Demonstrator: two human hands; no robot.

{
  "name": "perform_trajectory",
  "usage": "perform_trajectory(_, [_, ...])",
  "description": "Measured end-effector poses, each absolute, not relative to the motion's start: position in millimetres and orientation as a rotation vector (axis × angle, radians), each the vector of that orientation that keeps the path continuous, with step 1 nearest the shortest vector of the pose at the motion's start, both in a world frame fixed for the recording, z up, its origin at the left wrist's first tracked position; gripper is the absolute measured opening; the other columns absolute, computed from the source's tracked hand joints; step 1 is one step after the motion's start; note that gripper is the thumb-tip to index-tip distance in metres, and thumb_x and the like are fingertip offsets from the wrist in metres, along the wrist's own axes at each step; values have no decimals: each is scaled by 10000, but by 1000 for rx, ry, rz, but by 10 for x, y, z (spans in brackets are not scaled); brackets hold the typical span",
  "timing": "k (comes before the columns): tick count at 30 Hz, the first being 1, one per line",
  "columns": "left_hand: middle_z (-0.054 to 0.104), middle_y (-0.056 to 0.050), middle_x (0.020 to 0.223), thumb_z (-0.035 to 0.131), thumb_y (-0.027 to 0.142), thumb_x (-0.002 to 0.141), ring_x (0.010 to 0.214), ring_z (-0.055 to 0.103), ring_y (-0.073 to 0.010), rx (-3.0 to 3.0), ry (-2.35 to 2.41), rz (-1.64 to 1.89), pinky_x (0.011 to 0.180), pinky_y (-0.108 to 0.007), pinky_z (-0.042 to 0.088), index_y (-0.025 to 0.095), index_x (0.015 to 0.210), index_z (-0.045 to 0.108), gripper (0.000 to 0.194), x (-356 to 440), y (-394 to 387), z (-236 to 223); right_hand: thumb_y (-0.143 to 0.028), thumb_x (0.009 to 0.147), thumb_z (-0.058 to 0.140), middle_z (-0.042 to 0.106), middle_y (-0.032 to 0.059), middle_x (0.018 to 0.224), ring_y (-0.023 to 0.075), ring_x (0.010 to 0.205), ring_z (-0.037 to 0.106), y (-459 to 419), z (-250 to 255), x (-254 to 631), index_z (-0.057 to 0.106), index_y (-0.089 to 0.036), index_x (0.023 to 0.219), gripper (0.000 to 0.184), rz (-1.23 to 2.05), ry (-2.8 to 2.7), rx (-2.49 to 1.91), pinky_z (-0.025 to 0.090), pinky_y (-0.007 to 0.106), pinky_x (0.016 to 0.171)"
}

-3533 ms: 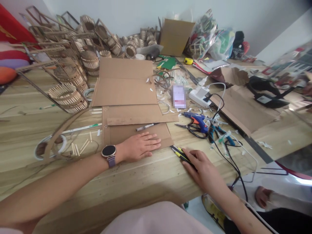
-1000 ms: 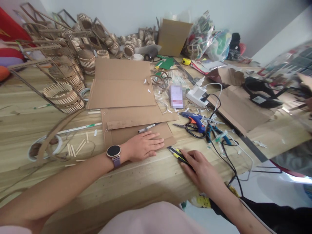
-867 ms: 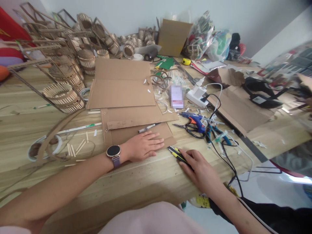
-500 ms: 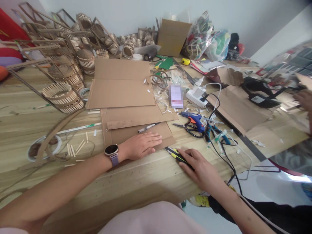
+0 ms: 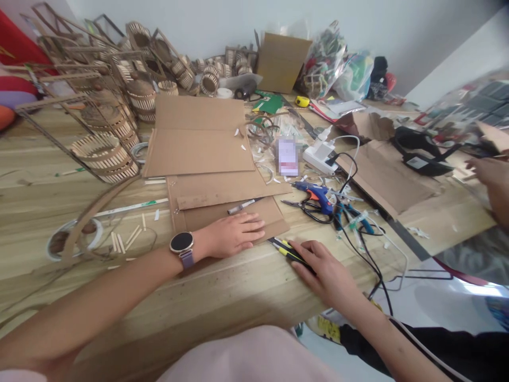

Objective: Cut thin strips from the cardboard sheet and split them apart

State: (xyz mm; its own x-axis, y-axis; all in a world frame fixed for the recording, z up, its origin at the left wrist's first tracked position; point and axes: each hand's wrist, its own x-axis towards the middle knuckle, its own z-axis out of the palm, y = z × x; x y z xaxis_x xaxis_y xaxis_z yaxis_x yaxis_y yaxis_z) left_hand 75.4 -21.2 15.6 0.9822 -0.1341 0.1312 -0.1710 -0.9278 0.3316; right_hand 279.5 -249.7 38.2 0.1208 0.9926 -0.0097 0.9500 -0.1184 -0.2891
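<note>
My left hand [image 5: 234, 234] lies flat, fingers stretched and a little apart, on the lower flap of a brown cardboard piece [image 5: 274, 217]. A pen [image 5: 241, 206] rests on that cardboard just beyond the fingers. To the right, my right hand [image 5: 324, 268] is closed around a black and yellow-green utility knife [image 5: 287, 249], held low at the table surface. The knife's front end points at the cardboard's near corner, close to my left fingertips. Part of its handle is hidden under my right hand. Another folded cardboard sheet [image 5: 201, 151] lies farther back.
A blue glue gun [image 5: 314, 195], black scissors [image 5: 308, 210] and pliers [image 5: 363, 220] lie to the right among cables. Behind them are a power strip [image 5: 320, 157] and a phone [image 5: 288, 156]. Small slatted baskets [image 5: 104, 154] crowd the left. Another person's hand [image 5: 491, 175] is at far right.
My left hand's fingers have spread slightly on the cardboard. The right hand keeps its hold on the utility knife, nearly still. The other person's hand has come a little farther into view.
</note>
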Motion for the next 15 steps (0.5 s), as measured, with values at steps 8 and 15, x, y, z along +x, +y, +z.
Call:
perform_trajectory(8, [434, -84, 1523, 327, 305, 1046, 1454, 318, -269, 2807, -189, 200, 1203, -452, 266, 148, 1397, 524, 432, 455, -185, 100, -373, 968, 448, 626, 107, 1042, 236, 974, 632, -2502, 339, 2789, 562, -227, 1359, 433, 262, -1935, -2147, 570, 380, 847])
perform_trajectory(15, [454, -76, 1511, 349, 298, 1040, 1440, 350, -261, 2804, -166, 233, 1198, -448, 290, 163, 1383, 541, 415, 481, -202, 88, -375, 967, 453, 624, 107, 1044, 230, 965, 634, -2507, 326, 2768, 577, -230, 1337, 416, 249, -1913, -2144, 573, 363, 832])
